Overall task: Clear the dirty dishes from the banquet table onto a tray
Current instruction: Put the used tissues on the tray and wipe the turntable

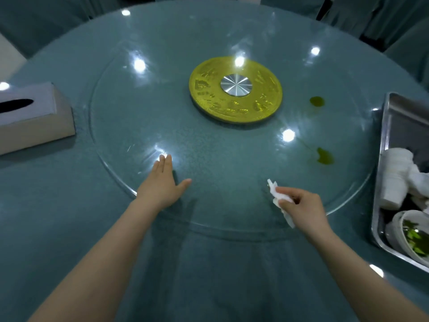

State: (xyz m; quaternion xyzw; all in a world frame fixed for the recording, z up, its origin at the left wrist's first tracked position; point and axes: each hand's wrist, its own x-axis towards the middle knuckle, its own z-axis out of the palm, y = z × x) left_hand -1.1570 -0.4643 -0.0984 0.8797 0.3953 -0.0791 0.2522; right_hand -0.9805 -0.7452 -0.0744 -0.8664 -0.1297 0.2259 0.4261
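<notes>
A steel tray (384,140) stands at the table's right edge, holding a stack of white cups (394,177) and a white bowl (404,231) with green leftovers. My left hand (162,184) lies flat with straight fingers on the near rim of the glass turntable (144,89). My right hand (301,205) pinches a crumpled white tissue (278,198) just above the glass, near its front edge. Two green spills (325,156) mark the right part of the turntable.
A gold disc with a steel hub (235,89) sits at the turntable's centre. A grey tissue box (32,115) stands at the left edge of the teal-clothed table (209,275). Covered chairs (348,12) ring the far side.
</notes>
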